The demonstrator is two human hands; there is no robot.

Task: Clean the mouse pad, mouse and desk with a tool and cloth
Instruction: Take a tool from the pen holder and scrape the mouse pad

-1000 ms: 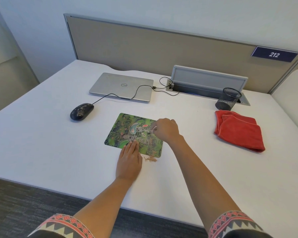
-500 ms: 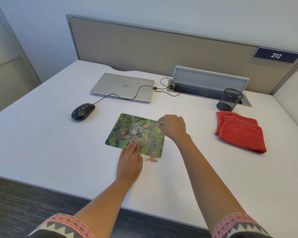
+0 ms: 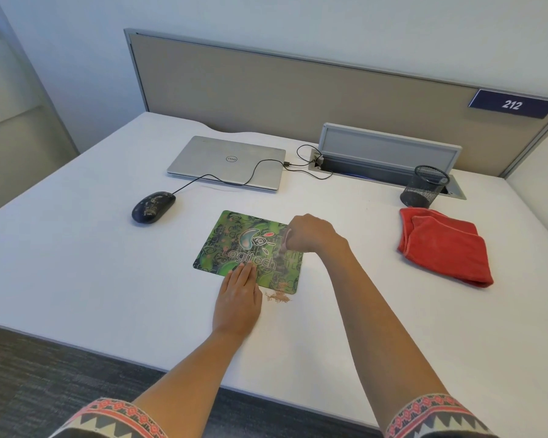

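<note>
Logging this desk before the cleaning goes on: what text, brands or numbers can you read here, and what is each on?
"212": white digits on the dark blue sign on the partition.
"Logitech": large letters across the green mouse pad, partly hidden by the left hand and right hand.
"DELL": round logo on the closed laptop lid, seen upside down.
No readable marking shows on the mouse, cloth or pen cup.

Green mouse pad (image 3: pixel 231 248) flat mid-desk (image 3: pixel 76 279); speckled black mouse (image 3: pixel 153 206) left; red cloth (image 3: pixel 443 245) right.

mouse (image 3: pixel 153 206) left of mouse pad (image 3: pixel 231 245) | cloth (image 3: pixel 445 245) right | laptop (image 3: pixel 227 161) behind
</note>
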